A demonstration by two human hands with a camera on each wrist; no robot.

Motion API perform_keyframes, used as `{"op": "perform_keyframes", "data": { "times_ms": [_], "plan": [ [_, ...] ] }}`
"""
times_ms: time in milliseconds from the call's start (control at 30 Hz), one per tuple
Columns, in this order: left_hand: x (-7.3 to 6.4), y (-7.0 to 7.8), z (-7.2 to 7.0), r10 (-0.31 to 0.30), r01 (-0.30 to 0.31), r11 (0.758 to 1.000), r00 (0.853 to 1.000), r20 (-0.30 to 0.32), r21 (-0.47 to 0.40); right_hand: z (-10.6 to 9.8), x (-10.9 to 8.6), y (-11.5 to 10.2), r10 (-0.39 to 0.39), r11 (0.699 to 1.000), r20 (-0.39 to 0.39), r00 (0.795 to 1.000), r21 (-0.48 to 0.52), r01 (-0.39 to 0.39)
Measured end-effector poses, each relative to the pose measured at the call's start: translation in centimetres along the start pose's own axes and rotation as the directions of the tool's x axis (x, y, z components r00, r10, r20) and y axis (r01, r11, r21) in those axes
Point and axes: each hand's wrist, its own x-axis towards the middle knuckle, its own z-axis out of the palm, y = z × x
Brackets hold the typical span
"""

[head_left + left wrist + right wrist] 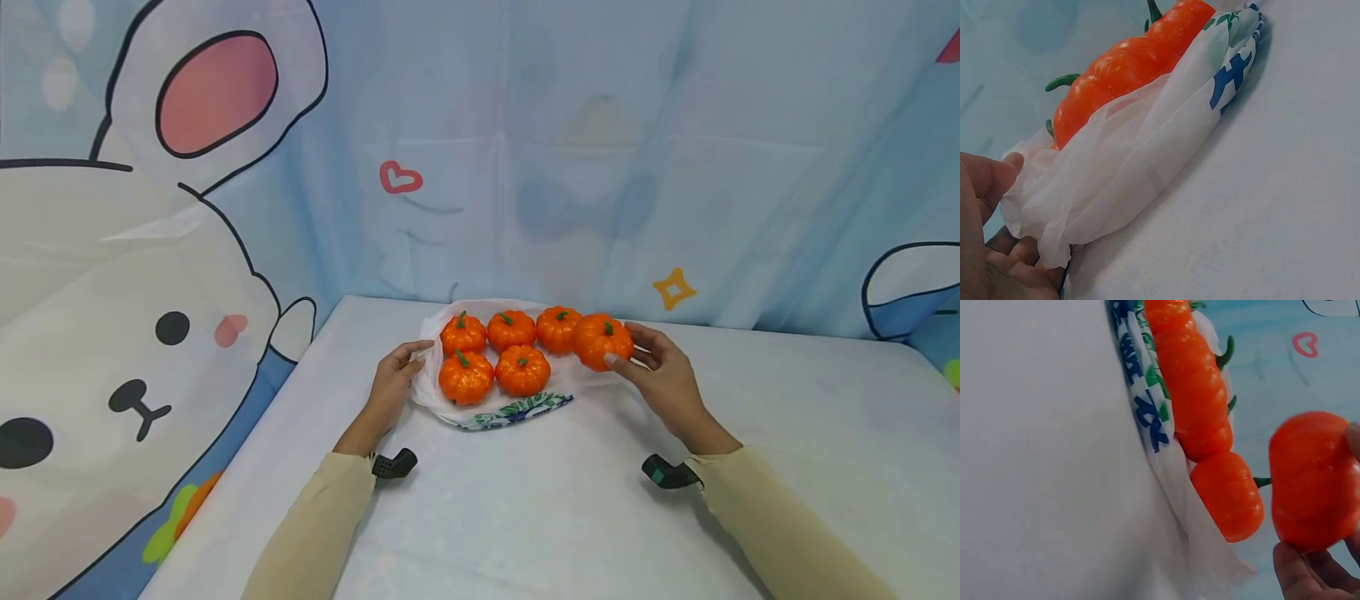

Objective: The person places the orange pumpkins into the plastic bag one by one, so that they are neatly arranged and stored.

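Note:
My right hand [663, 379] grips a small orange pumpkin [603, 342] with a green stem; the right wrist view shows this pumpkin [1315, 481] held up, apart from the others. On the table, several similar pumpkins [522, 371] sit in two rows on a thin white plastic bag [431, 392]. The bag's rolled front edge carries blue and green print. At the bag's left side my left hand [390, 383] pinches its rim; in the left wrist view the crumpled bag [1116, 169] passes between thumb and fingers, hiding the lower part of the pumpkins.
A white cloth covers the table [540, 517]. Behind it hangs a pale blue curtain [465, 233] with cartoon prints, which continues along the left side. Each wrist wears a small black camera, such as the right camera [669, 473].

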Motion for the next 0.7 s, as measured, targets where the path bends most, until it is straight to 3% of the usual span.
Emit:
{"op": "perform_keyframes", "data": {
  "times_ms": [133, 300, 700],
  "plan": [
    [0.0, -0.2, -0.3, -0.001, 0.001, 1.000, 1.000, -0.001, 0.011, 0.8, -0.1, 0.4, -0.012, 0.998, 0.095, 0.995, -0.061, 0.018],
    [0.0, -0.4, -0.4, -0.005, 0.005, 1.000, 1.000, -0.001, 0.020, 1.4, -0.1, 1.2, 0.015, 0.990, 0.138, 0.990, -0.144, 0.005],
    [0.0, -0.8, -0.6, -0.010, 0.010, 1.000, 1.000, -0.005, 0.003, 2.3, 0.0, 1.9, -0.004, 0.989, 0.208, 0.978, -0.144, 0.034]
  ]
}}
